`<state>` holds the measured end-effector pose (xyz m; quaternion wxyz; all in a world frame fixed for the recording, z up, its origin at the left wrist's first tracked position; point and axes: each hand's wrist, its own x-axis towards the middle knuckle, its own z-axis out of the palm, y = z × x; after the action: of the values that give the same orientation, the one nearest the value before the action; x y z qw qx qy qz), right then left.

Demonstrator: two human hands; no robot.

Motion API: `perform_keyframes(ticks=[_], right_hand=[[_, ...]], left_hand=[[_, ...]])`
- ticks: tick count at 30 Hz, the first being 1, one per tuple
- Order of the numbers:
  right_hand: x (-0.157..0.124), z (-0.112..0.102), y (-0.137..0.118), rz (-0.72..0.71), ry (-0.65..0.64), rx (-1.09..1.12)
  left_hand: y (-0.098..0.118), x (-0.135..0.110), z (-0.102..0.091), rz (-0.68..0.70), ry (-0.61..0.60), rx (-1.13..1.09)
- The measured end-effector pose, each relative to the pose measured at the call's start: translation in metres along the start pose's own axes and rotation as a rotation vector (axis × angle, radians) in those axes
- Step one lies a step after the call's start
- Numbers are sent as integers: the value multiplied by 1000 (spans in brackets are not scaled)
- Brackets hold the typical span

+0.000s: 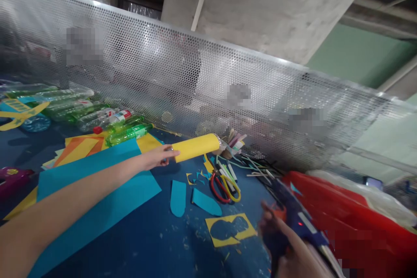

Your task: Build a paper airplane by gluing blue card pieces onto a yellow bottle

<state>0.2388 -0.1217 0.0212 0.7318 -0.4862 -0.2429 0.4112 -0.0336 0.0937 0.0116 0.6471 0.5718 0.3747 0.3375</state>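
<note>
Yellow tube (195,147) above the surface (146,243); the left hand (160,156) grasps one end, likely leaving its side clear; the right hand (297,243) grips a glue gun (304,222), probably to reach its trigger (280,213).

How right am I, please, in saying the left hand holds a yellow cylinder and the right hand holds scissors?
Not quite: in the head view the right hand holds a dark blue glue gun; the scissors lie on the table. The left hand does hold the yellow cylinder.
</note>
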Motion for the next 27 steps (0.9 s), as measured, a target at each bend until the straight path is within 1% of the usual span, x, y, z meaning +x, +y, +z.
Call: perform_keyframes(ticks=[3,4,6,8,9,11,13,16,18,19,21,24,27], right_hand=[[-2,23,-19,-93,31,15],[-2,34,-23,-97,41,28],[-1,55,-24,-50,35,61],[2,72,-16,39,-52,69],[4,79,-9,55,-94,52],[7,90,6,69,-185,-19],[9,98,20,39,-258,-123],[11,104,36,-89,-429,-410],[12,104,45,-135,-527,-531],[13,103,49,-135,-541,-537],[15,99,57,-103,-523,-470],[17,95,62,-57,-508,-411],[17,94,60,-124,-527,-542]], left_hand=[[0,0,1,-41,22,-81],[0,0,2,-55,33,-99],[0,-1,3,-71,58,-129],[0,-1,3,-66,67,-165],[-1,0,3,-61,66,-183],[-1,1,2,-53,62,-210],[-1,2,2,-58,61,-223],[0,1,4,-69,83,-226],[1,0,5,-86,101,-227],[1,1,6,-94,103,-229],[1,1,6,-107,96,-244],[0,3,5,-110,91,-262],[0,3,4,-139,93,-250]])
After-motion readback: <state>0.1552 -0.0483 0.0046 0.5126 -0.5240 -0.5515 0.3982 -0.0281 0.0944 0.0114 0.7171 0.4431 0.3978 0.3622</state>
